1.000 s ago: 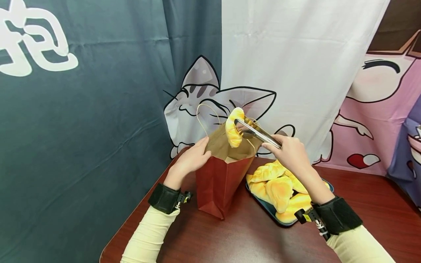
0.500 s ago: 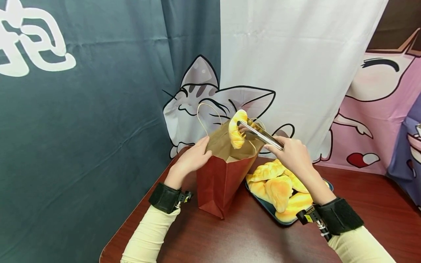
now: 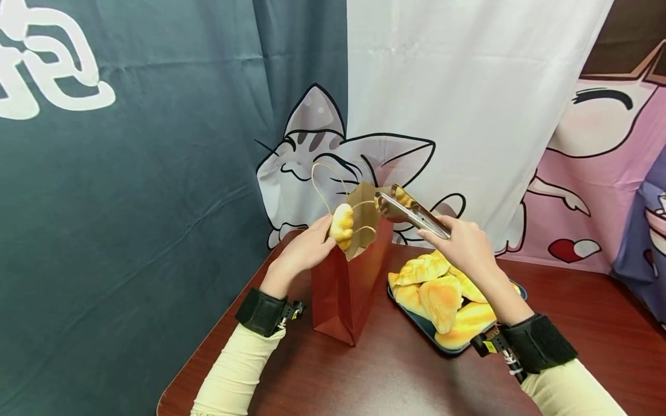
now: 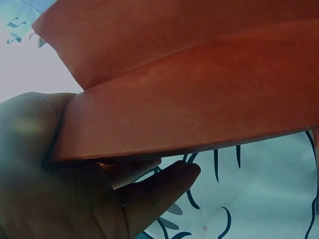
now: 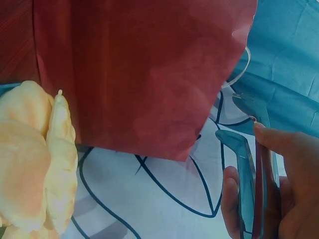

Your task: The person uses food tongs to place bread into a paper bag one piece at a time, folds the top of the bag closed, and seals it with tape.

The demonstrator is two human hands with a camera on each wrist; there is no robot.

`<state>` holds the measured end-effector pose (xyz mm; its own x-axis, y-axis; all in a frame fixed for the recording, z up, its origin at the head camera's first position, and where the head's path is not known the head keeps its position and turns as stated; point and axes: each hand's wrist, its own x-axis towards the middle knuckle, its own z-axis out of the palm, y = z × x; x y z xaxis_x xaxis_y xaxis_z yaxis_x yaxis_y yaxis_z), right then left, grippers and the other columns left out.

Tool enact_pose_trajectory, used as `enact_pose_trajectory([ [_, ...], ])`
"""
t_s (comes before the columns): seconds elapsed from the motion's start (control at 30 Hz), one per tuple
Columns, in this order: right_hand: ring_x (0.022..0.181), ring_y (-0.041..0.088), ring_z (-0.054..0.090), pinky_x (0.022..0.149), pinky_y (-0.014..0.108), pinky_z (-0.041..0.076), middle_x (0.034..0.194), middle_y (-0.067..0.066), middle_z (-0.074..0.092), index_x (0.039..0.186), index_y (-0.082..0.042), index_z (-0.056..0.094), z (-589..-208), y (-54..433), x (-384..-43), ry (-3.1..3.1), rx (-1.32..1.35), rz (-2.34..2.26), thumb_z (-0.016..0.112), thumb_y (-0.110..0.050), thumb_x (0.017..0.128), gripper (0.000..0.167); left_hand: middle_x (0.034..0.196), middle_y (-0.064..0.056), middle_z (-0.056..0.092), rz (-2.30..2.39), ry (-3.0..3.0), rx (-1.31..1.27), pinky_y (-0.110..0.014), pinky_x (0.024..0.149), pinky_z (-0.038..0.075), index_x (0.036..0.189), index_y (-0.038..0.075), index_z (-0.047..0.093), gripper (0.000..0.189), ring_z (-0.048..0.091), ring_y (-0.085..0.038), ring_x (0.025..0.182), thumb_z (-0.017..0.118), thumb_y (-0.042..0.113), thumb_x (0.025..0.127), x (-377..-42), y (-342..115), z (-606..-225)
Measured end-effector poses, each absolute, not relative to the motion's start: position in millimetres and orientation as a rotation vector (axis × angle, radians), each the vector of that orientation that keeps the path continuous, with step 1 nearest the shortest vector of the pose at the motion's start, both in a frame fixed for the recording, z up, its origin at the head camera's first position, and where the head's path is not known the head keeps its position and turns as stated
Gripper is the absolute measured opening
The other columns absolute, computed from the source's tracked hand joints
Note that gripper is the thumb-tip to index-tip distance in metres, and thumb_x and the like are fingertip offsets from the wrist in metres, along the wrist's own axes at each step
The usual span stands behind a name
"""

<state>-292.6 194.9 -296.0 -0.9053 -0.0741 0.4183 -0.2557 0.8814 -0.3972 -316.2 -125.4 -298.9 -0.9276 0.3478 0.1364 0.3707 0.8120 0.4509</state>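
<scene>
My left hand (image 3: 308,247) holds the red paper bag (image 3: 338,297) at its left upper edge. In the left wrist view, fingers (image 4: 162,194) stretch along the bag's side; the thumb is hidden. At the bag's mouth, close by those fingertips, is a small yellow croissant (image 3: 341,226), apart from the tongs. My right hand (image 3: 465,245) grips metal tongs (image 3: 416,214), their tips spread with nothing between them, right of the bag's mouth. In the right wrist view, the tongs' arms (image 5: 244,169) stand apart between thumb and fingers.
A dark blue tray (image 3: 416,325) piled with several bread rolls (image 3: 442,297) stands right of the bag on the brown table (image 3: 395,381). Thin string handles (image 3: 318,185) rise from the bag. A printed curtain (image 3: 468,86) hangs behind.
The tongs have let go of the croissant, which has moved left and down to the bag's mouth near my left hand. The bag's mouth has narrowed. Both hands stay nearly in place.
</scene>
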Motion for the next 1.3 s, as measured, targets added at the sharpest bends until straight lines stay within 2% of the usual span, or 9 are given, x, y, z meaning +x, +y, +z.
enact_pose_trajectory([
  [0.13, 0.076, 0.030, 0.060, 0.056, 0.033, 0.041, 0.106, 0.023, 0.070, 0.137, -0.010, 0.061, -297, 201, -290, -2.634, 0.228, 0.646, 0.062, -0.058, 0.091, 0.066, 0.168, -0.009, 0.019, -0.751, -2.972, -0.571, -0.045, 0.124, 0.022, 0.160, 0.007, 0.018, 0.063, 0.020, -0.024, 0.155, 0.036, 0.026, 0.103, -316, -124, -298],
  [0.37, 0.091, 0.039, 0.066, 0.067, 0.048, 0.049, 0.119, 0.025, 0.069, 0.137, -0.010, 0.061, -306, 221, -285, -2.607, 0.181, 0.642, 0.057, -0.066, 0.091, 0.073, 0.168, -0.008, 0.016, -0.755, -2.993, -0.563, -0.045, 0.125, 0.021, 0.160, 0.008, 0.016, 0.063, 0.017, -0.024, 0.156, 0.035, 0.029, 0.104, -316, -124, -299],
  [0.67, 0.093, 0.044, 0.065, 0.069, 0.057, 0.049, 0.117, 0.025, 0.069, 0.136, -0.008, 0.061, -324, 256, -279, -2.568, 0.093, 0.631, 0.061, -0.061, 0.090, 0.070, 0.168, -0.009, 0.018, -0.750, -2.976, -0.570, -0.045, 0.125, 0.021, 0.160, 0.007, 0.017, 0.064, 0.018, -0.024, 0.156, 0.036, 0.029, 0.103, -316, -123, -300],
  [0.8, 0.090, 0.044, 0.065, 0.064, 0.055, 0.050, 0.117, 0.027, 0.068, 0.136, -0.006, 0.060, -332, 274, -275, -2.587, 0.054, 0.605, 0.062, -0.064, 0.089, 0.075, 0.168, -0.009, 0.018, -0.750, -2.979, -0.571, -0.044, 0.125, 0.021, 0.160, 0.008, 0.017, 0.064, 0.018, -0.024, 0.156, 0.035, 0.030, 0.103, -317, -123, -300],
  [1.03, 0.077, 0.038, 0.063, 0.051, 0.039, 0.043, 0.108, 0.027, 0.068, 0.131, -0.006, 0.061, -352, 304, -269, -2.648, -0.018, 0.557, 0.063, -0.066, 0.086, 0.075, 0.168, -0.009, 0.017, -0.746, -2.981, -0.580, -0.045, 0.125, 0.020, 0.160, 0.007, 0.017, 0.063, 0.017, -0.024, 0.156, 0.036, 0.029, 0.104, -318, -123, -299],
  [1.3, 0.086, 0.049, 0.063, 0.055, 0.047, 0.045, 0.116, 0.033, 0.064, 0.140, -0.004, 0.053, -375, 337, -259, -2.761, -0.131, 0.520, 0.057, -0.070, 0.087, 0.085, 0.168, -0.009, 0.017, -0.747, -2.983, -0.574, -0.045, 0.125, 0.020, 0.160, 0.008, 0.018, 0.063, 0.017, -0.024, 0.156, 0.035, 0.030, 0.104, -318, -123, -300],
])
